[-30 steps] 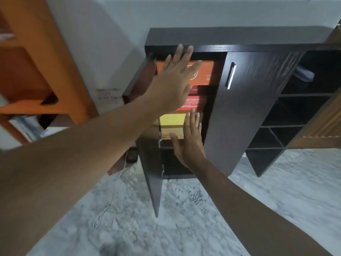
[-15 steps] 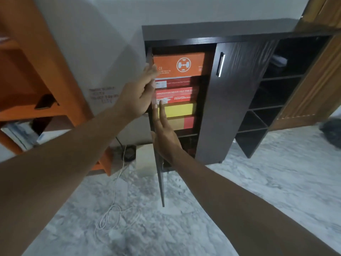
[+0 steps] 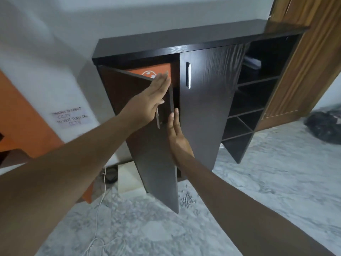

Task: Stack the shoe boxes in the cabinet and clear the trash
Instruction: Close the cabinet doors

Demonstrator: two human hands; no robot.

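A dark wood cabinet (image 3: 193, 39) stands against the white wall. Its left door (image 3: 153, 156) is swung nearly closed, leaving a narrow gap. My left hand (image 3: 149, 102) lies flat with straight fingers on the door's outer face, by its metal handle. My right hand (image 3: 178, 139) presses with straight fingers along the door's free edge. Above the door's top edge only the top of an orange shoe box (image 3: 153, 72) with a white round logo shows. The boxes below it are hidden behind the door.
The cabinet's right door (image 3: 206, 108) is closed; open shelves (image 3: 258, 100) lie beyond it. A wooden room door (image 3: 311, 58) stands at right, a black bag (image 3: 326, 126) on the marble floor beside it. An orange shelf unit (image 3: 22, 122) and a white cable (image 3: 99, 206) lie left.
The left cabinet door has swung from edge-on to nearly closed, now covering most of the stacked shoe boxes. My left hand moved onto its outer face; my right hand followed its edge.
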